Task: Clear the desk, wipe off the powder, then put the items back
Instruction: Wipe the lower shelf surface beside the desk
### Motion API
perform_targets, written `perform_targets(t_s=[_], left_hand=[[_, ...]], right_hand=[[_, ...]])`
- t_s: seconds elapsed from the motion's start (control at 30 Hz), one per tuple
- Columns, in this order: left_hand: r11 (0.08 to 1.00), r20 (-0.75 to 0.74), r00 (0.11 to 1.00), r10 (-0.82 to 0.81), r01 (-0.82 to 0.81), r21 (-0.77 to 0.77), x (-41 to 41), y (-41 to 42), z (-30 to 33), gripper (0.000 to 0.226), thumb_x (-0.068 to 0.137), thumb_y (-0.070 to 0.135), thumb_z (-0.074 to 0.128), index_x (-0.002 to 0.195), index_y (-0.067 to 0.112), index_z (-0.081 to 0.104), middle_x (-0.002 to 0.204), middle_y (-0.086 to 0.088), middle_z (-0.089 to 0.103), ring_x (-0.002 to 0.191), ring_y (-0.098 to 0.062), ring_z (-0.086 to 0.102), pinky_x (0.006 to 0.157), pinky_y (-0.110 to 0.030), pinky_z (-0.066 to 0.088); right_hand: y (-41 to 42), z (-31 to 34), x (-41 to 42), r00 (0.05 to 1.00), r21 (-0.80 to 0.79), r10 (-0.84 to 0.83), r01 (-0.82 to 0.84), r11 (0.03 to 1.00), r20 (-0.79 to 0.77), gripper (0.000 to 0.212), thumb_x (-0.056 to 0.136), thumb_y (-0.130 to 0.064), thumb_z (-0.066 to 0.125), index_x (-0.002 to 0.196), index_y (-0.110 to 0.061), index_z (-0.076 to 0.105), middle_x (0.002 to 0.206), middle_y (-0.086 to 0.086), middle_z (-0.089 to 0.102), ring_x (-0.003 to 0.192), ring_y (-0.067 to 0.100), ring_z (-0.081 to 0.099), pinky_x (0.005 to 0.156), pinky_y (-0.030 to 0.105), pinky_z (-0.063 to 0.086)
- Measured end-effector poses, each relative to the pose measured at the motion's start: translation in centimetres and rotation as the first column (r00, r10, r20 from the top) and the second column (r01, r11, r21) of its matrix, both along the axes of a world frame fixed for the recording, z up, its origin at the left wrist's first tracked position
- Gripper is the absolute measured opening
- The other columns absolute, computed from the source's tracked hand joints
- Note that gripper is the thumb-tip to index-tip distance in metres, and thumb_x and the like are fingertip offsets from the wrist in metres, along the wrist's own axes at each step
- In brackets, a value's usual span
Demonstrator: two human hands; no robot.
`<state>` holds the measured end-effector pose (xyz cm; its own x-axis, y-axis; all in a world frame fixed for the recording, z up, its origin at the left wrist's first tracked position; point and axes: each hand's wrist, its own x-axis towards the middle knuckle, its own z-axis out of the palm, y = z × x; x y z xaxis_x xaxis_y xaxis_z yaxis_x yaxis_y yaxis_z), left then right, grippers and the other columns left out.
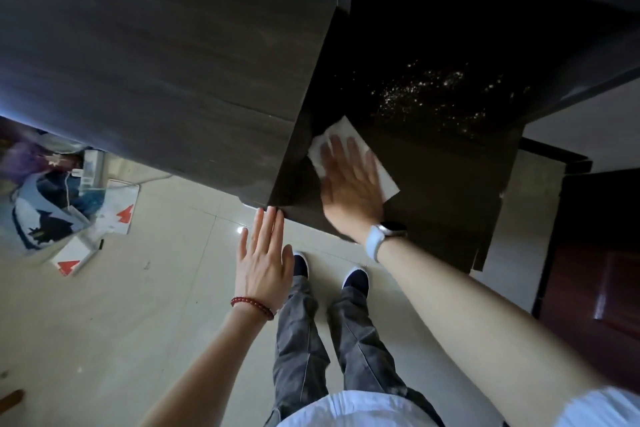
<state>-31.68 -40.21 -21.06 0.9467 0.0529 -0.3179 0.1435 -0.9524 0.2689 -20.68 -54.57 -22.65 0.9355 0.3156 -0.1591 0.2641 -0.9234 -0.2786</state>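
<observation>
- I am judging this as the wiping step: my right hand (349,184) is pressing flat, fingers straight, on the white tissue (384,172) near the bench's (450,191) left edge.
- My left hand (265,256) is hanging released, fingertips at the bench's near-left corner.
- The powder (440,94) is lying scattered toward the far edge; next I am needing to sweep the tissue across it.
</observation>
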Motion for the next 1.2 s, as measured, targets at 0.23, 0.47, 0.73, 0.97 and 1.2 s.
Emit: perform_targets(t_s=[0.23, 0.47, 0.73, 0.97, 1.2], left_hand=[[0.998, 0.117, 0.993, 0.006, 0.002, -0.065, -0.3, -0.6, 1.4, 0.046, 0.083, 0.021, 0.032, 0.123, 0.004, 0.047, 0.130, -0.024, 0.050, 0.127, -0.035, 0.040, 0.096, -0.052, 0.042], [0.947, 0.158, 0.939, -0.307, 0.318, -0.052, 1.4, -8.2, 1.6, 0.049, 0.085, 0.023, 0.037, 0.132, 0.010, 0.039, 0.139, -0.017, 0.044, 0.132, -0.033, 0.036, 0.110, -0.044, 0.026], [0.971, 0.045, 0.971, -0.234, 0.231, 0.066, 6.6, -9.1, -1.8, 0.067, 0.086, 0.049, 0.020, 0.143, 0.015, 0.016, 0.152, -0.017, 0.014, 0.138, -0.028, -0.002, 0.113, -0.046, -0.001], [0.991, 0.050, 0.996, -0.073, 0.067, 0.115, 10.0, -9.6, -1.7, 0.070, 0.083, 0.049, 0.017, 0.143, 0.012, 0.020, 0.151, -0.022, 0.015, 0.139, -0.041, 0.012, 0.113, -0.049, 0.009], [0.961, 0.066, 0.964, -0.259, 0.250, 0.115, 9.0, -11.9, -1.3, 0.070, 0.085, 0.049, 0.020, 0.143, 0.012, 0.017, 0.151, -0.022, 0.014, 0.140, -0.040, 0.008, 0.113, -0.050, 0.003]], right_hand=[[-4.6, 0.0, -7.2, 0.912, 0.062, 0.409, -0.410, 0.910, 0.030, 0.054, 0.089, -0.026, 0.030, 0.142, -0.016, 0.026, 0.150, 0.001, 0.023, 0.139, 0.023, 0.017, 0.112, 0.043, 0.011], [-8.7, 5.3, -5.3, 0.826, 0.676, -0.208, 0.552, 0.488, -0.524, 0.037, 0.096, -0.014, 0.034, 0.132, -0.024, 0.033, 0.133, -0.003, 0.047, 0.115, 0.007, 0.048, 0.095, 0.014, 0.038], [-15.4, 2.2, -8.3, 0.686, 0.460, -0.713, 0.684, 0.566, -0.145, 0.046, 0.089, -0.010, 0.034, 0.134, 0.001, 0.036, 0.141, 0.021, 0.037, 0.134, 0.029, 0.031, 0.111, 0.037, 0.027], [-16.0, 1.5, -9.9, 0.547, 0.416, -0.647, 0.834, 0.364, -0.531, 0.050, 0.099, -0.013, 0.029, 0.145, -0.013, 0.010, 0.153, 0.007, 0.017, 0.139, 0.019, 0.021, 0.102, 0.010, 0.015], [-16.6, 1.0, -10.0, 0.538, 0.441, -0.646, 0.836, 0.326, -0.541, 0.048, 0.099, -0.011, 0.029, 0.144, -0.014, 0.014, 0.151, 0.006, 0.023, 0.138, 0.019, 0.025, 0.095, 0.003, 0.015]])
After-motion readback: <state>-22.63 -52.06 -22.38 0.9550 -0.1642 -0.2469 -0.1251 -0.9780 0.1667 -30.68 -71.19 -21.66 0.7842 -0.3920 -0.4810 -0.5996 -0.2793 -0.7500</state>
